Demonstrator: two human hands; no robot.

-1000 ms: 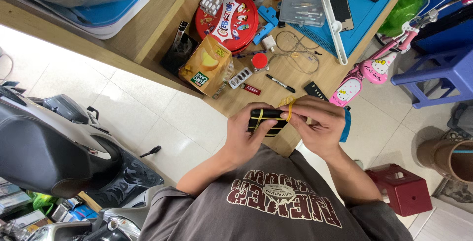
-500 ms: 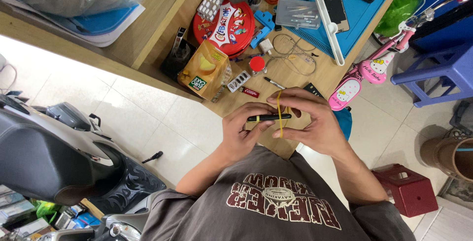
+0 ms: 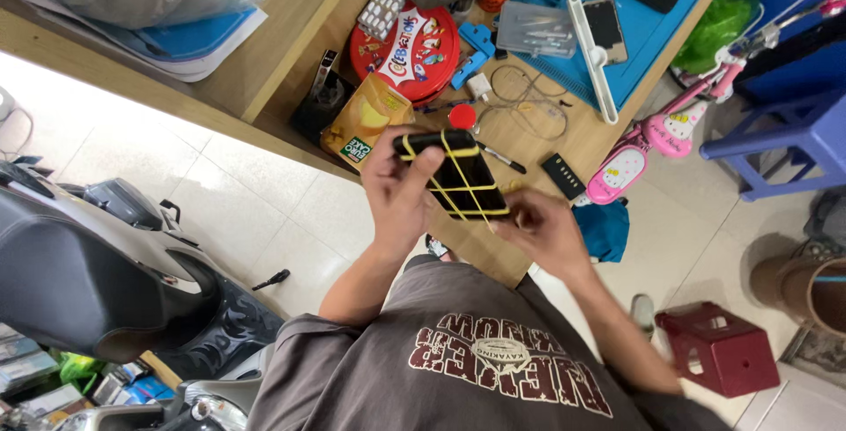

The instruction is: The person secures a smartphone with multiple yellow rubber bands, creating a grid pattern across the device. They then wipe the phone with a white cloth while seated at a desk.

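Your left hand (image 3: 398,195) clasps a flat black phone (image 3: 454,174) by its upper end, thumb across its glossy face, while your right hand (image 3: 545,233) pinches its lower corner. Thin yellow rubber bands (image 3: 460,182) cross the slab lengthwise and sideways. Just beyond your fingertips lies the wooden table (image 3: 291,17), crowded: a crinkled yellow snack bag (image 3: 363,122) to the left, a round red tin (image 3: 407,40) further off, a small red cap (image 3: 462,116), a looped white cable (image 3: 527,96), then a blue mat (image 3: 656,30).
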